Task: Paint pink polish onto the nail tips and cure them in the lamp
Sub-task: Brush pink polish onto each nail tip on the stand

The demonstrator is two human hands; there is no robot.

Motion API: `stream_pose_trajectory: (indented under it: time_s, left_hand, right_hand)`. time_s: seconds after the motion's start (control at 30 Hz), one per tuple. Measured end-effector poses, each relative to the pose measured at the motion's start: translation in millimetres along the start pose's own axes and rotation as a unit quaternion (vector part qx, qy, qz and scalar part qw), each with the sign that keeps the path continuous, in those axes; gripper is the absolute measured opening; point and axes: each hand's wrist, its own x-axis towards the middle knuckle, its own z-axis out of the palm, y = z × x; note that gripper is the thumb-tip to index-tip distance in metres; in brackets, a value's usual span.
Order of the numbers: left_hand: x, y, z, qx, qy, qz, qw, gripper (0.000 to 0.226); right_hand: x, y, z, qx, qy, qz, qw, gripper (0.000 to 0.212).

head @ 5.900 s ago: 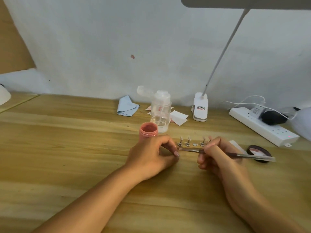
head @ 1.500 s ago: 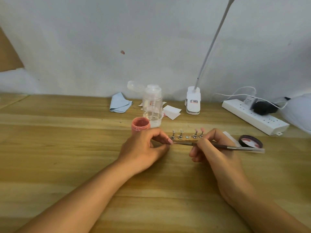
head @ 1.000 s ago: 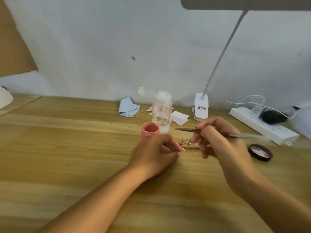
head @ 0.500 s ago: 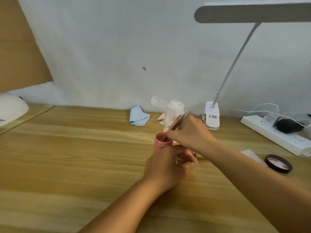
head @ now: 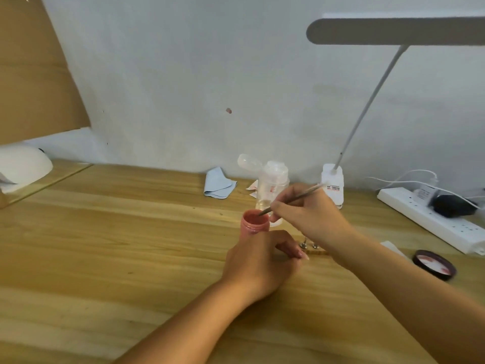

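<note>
Right hand [head: 312,214] pinches the brush [head: 291,199], tip in the open polish jar [head: 255,222] mid-table, jar's lower half hidden behind the left hand [head: 262,261], whose fingers curl at the nail-tip holder [head: 312,249]; can't tell if gripping, holder mostly covered, curing lamp [head: 23,166] cut off far left.
</note>
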Motion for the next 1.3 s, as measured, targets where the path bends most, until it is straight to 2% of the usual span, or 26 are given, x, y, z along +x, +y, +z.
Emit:
stream_pose_trajectory:
  time_s: [0.07,0.17,0.27,0.37,0.43,0.53,0.6,0.8,1.0,1.3]
  left_hand:
    - [0,0,0,0.0,0.002,-0.004,1.0,0.006]
    - [0,0,1,-0.002,-0.004,0.0,1.0,0.006]
    - [0,-2,2,-0.015,-0.007,0.004,1.0,0.011]
    - [1,-3,5,-0.013,0.006,0.014,1.0,0.014]
    - [1,-4,7,-0.01,0.011,0.021,1.0,0.015]
    - [1,-4,7,-0.01,0.005,0.032,0.999,0.012]
    - [2,-5,7,-0.01,0.007,0.034,0.999,0.011]
    - [7,-8,6,-0.024,0.005,0.047,0.999,0.013]
    - [7,-13,8,-0.035,0.0,0.052,0.998,0.016]
    - [6,-15,7,-0.013,0.008,0.046,0.999,0.014]
  right_hand:
    - [6,-3,8,-0.054,-0.002,-0.013,0.998,0.01]
    - [1,-4,11,-0.053,0.039,-0.034,0.997,0.011]
    - [-15,-2,2,0.064,0.105,-0.054,0.991,0.008]
    - [-44,8,-18,0.21,0.107,-0.032,0.971,0.006]
    - [-66,19,-31,0.25,0.099,0.002,0.963,0.006]
    - [-88,39,-41,0.269,0.112,0.06,0.955,0.025]
    - [-94,47,-41,0.284,0.116,0.071,0.949,0.019]
    - [-93,48,-40,0.286,0.065,0.034,0.955,0.026]
    - [-92,57,-38,0.27,0.058,0.019,0.961,0.01]
    - [-93,57,-38,0.235,0.048,0.022,0.97,0.009]
